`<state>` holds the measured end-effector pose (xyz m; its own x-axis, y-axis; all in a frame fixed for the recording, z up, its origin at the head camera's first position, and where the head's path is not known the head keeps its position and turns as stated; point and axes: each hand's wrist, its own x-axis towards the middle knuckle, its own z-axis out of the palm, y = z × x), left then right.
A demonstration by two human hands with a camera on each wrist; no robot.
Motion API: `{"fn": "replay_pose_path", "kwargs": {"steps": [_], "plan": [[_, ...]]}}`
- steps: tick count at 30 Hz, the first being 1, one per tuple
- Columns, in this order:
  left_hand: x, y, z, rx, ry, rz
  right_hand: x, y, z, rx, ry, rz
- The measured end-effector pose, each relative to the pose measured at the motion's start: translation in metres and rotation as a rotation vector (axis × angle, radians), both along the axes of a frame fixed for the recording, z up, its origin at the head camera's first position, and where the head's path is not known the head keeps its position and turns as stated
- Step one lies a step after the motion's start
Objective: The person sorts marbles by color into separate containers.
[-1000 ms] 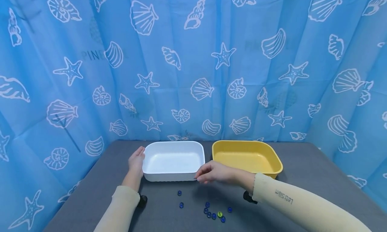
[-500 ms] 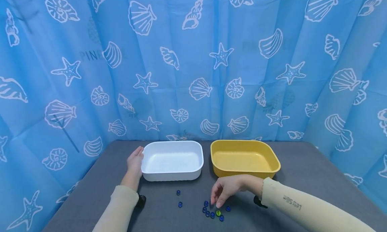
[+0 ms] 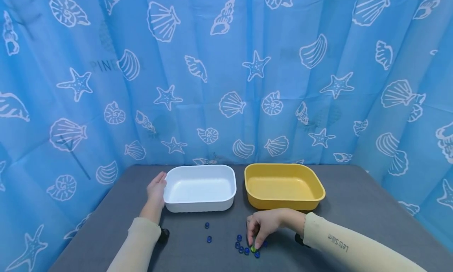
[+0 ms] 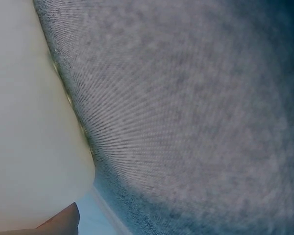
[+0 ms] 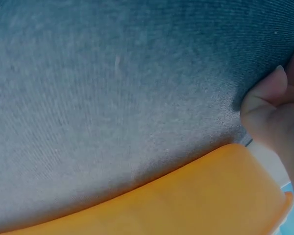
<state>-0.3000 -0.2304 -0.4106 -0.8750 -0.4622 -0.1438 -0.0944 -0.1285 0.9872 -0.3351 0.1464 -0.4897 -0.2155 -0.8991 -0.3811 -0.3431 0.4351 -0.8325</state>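
Observation:
In the head view, my right hand [image 3: 267, 223] reaches down to the table, thumb and finger pinching a small yellow-green bead [image 3: 253, 249]. Several blue beads [image 3: 246, 251] lie close around it, one partly behind the thumb. Two more blue beads, one [image 3: 207, 225] behind the other [image 3: 209, 239], sit apart to the left. My left hand [image 3: 155, 191] rests against the left outer wall of a white bin [image 3: 199, 207], its fingers extended along the side. The right wrist view shows the right hand [image 5: 279, 105] at the edge, what it pinches hidden.
A yellow bin [image 3: 284, 204] stands right of the white one, just behind my right wrist. Both are on a grey cloth-covered table [image 3: 191, 260]. A blue curtain [image 3: 212, 75] with white shell prints hangs along the table's back edge.
My right hand has come from the white bin's front right corner down to the bead cluster, where its fingertips have closed on the yellow-green bead. My left hand stays against the white bin.

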Motion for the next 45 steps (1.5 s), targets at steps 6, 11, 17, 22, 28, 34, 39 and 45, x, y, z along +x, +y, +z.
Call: {"fn": "replay_pose_path", "kwargs": {"steps": [6, 11, 17, 22, 28, 34, 39, 45], "plan": [[0.000, -0.001, 0.001, -0.015, -0.006, -0.010, -0.001, 0.000, -0.003, -0.006, 0.023, 0.008], [0.000, -0.001, 0.005, -0.017, -0.001, -0.022, -0.005, 0.000, -0.008, -0.013, 0.050, 0.000], [0.001, -0.001, 0.007, -0.012, -0.010, -0.031, -0.008, 0.001, -0.011, -0.014, 0.057, 0.005], [0.002, 0.000, 0.009, -0.016, -0.007, -0.035, -0.008, 0.002, -0.011, -0.015, 0.061, -0.005], [0.003, 0.002, 0.010, -0.007, -0.010, -0.038, -0.001, 0.003, -0.005, -0.020, 0.082, -0.002], [0.003, 0.003, 0.008, -0.007, -0.013, -0.026, 0.003, 0.003, -0.001, -0.019, 0.084, -0.010], [0.002, 0.003, 0.007, -0.010, -0.014, -0.023, -0.004, 0.003, -0.008, -0.010, 0.050, -0.024], [0.003, 0.001, 0.003, 0.004, 0.005, -0.024, -0.004, 0.002, -0.005, 0.007, -0.020, -0.053]]}}
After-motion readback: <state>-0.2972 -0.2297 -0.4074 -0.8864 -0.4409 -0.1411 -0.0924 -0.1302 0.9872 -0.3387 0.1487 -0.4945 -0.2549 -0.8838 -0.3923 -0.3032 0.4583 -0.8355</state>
